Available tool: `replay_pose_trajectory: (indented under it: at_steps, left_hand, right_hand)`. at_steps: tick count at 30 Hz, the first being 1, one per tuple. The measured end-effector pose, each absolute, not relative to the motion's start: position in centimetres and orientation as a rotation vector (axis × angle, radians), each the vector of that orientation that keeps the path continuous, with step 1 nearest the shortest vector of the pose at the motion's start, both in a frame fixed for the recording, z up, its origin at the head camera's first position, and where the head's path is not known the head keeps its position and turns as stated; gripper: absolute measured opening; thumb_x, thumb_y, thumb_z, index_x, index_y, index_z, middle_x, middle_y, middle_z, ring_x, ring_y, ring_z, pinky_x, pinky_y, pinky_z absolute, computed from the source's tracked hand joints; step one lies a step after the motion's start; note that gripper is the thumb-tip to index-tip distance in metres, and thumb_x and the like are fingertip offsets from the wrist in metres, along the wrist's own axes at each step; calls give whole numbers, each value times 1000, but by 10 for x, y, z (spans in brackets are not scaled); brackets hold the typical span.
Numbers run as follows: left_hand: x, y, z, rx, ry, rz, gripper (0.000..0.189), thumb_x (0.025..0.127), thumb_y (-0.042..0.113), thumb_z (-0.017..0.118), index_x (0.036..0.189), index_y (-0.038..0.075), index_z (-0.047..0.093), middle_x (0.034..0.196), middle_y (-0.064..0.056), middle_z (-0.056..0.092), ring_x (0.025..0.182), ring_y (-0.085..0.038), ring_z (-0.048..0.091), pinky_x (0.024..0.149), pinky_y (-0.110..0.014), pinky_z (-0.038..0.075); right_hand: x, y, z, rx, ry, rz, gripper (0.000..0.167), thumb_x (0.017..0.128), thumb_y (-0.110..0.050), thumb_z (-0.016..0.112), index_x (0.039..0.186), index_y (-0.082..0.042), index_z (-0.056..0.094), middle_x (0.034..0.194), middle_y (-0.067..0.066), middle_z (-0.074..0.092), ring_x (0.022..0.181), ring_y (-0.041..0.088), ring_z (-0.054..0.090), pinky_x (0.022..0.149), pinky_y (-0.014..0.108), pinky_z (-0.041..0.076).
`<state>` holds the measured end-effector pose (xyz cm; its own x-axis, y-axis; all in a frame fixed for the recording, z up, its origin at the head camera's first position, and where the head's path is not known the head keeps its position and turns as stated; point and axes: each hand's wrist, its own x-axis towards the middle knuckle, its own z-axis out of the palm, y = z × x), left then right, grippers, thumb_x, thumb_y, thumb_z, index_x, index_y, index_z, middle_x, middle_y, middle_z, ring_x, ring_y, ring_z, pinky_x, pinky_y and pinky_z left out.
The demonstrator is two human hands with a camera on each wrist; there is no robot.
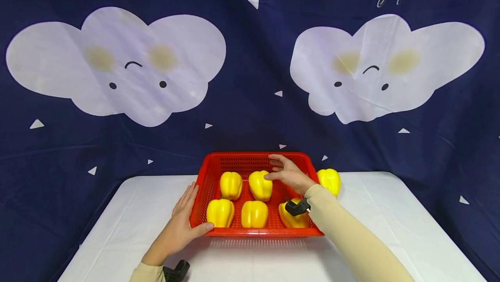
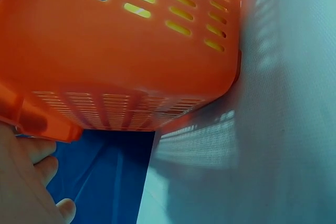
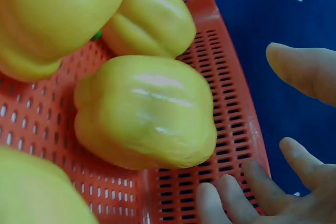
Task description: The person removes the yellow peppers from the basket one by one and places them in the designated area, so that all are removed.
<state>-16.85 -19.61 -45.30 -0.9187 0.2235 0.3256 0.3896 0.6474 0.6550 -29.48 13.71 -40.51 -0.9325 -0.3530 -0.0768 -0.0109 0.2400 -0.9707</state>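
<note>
A red plastic basket [image 1: 273, 232] holds several yellow bell peppers [image 1: 254, 214]. My left hand [image 1: 182, 219] lies along the basket's left side, its fingers extended and its thumb on the front rim. In the left wrist view the fingers of that hand [image 2: 26, 177] show beside the orange-looking rim. My right hand [image 1: 291, 174] is over the back right of the basket, fingers spread, close to the back middle bell pepper [image 1: 260, 186]. In the right wrist view a gap shows between the fingers and that pepper [image 3: 147, 114]. My right wrist partly covers the front right pepper [image 1: 293, 220].
Another yellow bell pepper [image 1: 329, 181] is outside the basket, by its right side. The basket stands on a white-covered table [image 1: 121, 225]. Behind hangs a dark blue cloth [image 1: 258, 78] printed with pale clouds. Both wrists wear black straps.
</note>
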Motion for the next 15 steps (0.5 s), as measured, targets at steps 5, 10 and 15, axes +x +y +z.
replay_pose_trajectory:
  at_steps: [5, 10, 15]
  left_hand:
    - [-169, -196, -452, -497, -2653, -1130, 105, 81, 42, 79, 157, -4, 22, 164, -23, 18, 150, -44, 13, 112, -72, 11]
    - [-169, -197, -452, -502, -2650, -1134, 106, 81, 43, 79, 158, -2, 22, 165, -21, 17, 150, -43, 13, 112, -72, 12]
    - [-170, -198, -454, -493, -2657, -1138, 106, 81, 42, 79, 158, -2, 21, 165, -19, 16, 151, -42, 12, 112, -72, 12]
  right_hand:
    - [-297, 133, -410, -342, 2281, -1641, 80, 83, -4, 76, 152, -5, 37, 157, 20, 33, 141, 45, 34, 112, 55, 36]
    - [-299, 129, -414, -383, 2308, -1525, 88, 75, 3, 81, 152, -3, 37, 155, 23, 35, 137, 42, 40, 108, 51, 42]
    - [-296, 124, -416, -387, 2345, -1414, 98, 65, 5, 84, 152, -5, 39, 143, 17, 48, 120, 33, 53, 104, 46, 47]
